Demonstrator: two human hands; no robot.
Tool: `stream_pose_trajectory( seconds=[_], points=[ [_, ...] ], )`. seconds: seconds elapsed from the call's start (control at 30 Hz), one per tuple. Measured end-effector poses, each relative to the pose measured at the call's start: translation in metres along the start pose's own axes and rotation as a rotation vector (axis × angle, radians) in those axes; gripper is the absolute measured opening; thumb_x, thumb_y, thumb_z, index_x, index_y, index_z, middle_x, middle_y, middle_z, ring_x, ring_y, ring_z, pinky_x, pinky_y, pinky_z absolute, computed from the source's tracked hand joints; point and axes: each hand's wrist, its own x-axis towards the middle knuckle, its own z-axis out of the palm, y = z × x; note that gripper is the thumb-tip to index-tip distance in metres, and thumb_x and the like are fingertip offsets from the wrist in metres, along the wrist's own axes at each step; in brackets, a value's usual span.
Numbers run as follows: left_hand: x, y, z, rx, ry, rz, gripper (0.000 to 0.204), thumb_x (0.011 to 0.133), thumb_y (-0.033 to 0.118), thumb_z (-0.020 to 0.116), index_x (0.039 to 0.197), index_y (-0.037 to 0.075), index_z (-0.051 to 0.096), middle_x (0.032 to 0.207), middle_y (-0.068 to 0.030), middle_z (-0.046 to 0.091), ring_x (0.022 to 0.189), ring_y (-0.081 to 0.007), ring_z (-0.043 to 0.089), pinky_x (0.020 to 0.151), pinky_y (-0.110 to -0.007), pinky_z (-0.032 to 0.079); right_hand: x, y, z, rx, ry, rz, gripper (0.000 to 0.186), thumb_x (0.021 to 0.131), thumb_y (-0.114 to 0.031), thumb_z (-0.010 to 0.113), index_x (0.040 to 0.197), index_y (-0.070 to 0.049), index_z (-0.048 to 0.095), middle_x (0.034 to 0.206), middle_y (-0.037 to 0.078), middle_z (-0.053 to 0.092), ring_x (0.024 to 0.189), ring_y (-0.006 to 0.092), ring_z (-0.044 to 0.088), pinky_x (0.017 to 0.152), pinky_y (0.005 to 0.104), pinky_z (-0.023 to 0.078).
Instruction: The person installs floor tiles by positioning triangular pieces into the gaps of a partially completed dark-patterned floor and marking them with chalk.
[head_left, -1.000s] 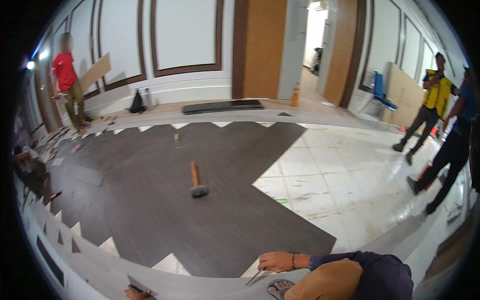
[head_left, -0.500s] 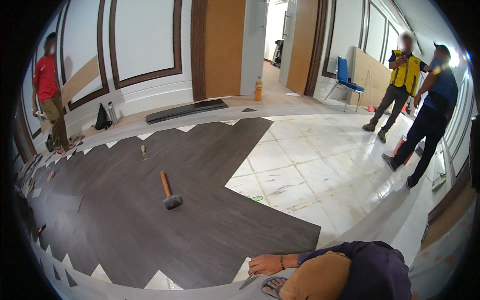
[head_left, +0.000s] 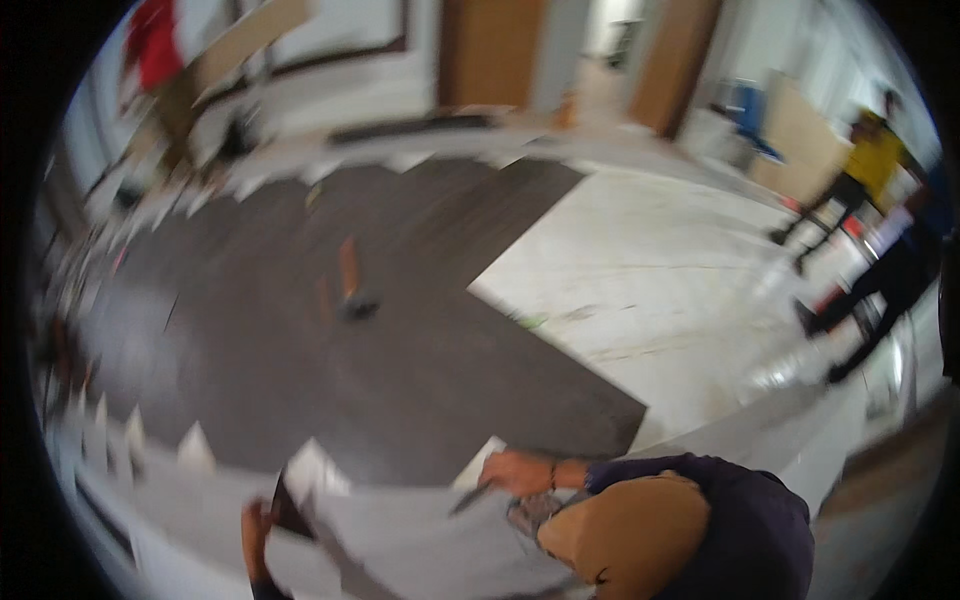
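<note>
Hands apart, the left hand [head_left: 256, 524] grips a dark angular piece [head_left: 291, 511] at seven o'clock, the right hand [head_left: 515, 472] a thin grey tool [head_left: 469, 499] at six, where I fear a slip nicking the foot [head_left: 531, 514].

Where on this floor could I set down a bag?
Bare: dark flooring between mallet and right hand; pale tiles between that flooring and the two people at right. Crowded: around the left hand, its dark piece and the knee. Blur may hide small bits.

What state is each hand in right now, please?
Left hand: closed, holding a dark flat piece.
Right hand: closed, holding a slim grey tool.
</note>
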Motion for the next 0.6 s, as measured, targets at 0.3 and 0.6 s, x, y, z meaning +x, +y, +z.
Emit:
stream_pose_trajectory(
  seconds=[0.3, 0.6],
  points=[
    [-0.114, 0.234, 0.022, -0.210, -0.249, 0.273, 0.023, 0.085, 0.017, 0.077, 0.104, 0.003, 0.078, 0.093, -0.0151, 0.077, 0.080, -0.0273, 0.072, 0.075, -0.038, 0.056, 0.086, -0.077, 0.029, 0.194, -0.015, -0.187, 0.028, 0.082, 0.002, 0.071, 0.108, -0.005, 0.069, 0.105, 0.010, 0.065, 0.099, 0.0317, 0.061, 0.088, 0.0433, 0.049],
    [-0.161, 0.229, 0.135, -0.378, -0.350, 0.205, 0.024, 0.087, 0.014, 0.076, 0.107, 0.002, 0.072, 0.095, -0.0162, 0.074, 0.087, -0.0283, 0.072, 0.083, -0.037, 0.055, 0.062, -0.075, 0.094, 0.135, -0.211, -0.294, 0.030, 0.080, 0.001, 0.070, 0.107, -0.011, 0.071, 0.104, 0.008, 0.062, 0.101, 0.0304, 0.060, 0.089, 0.0410, 0.046]
  ],
)
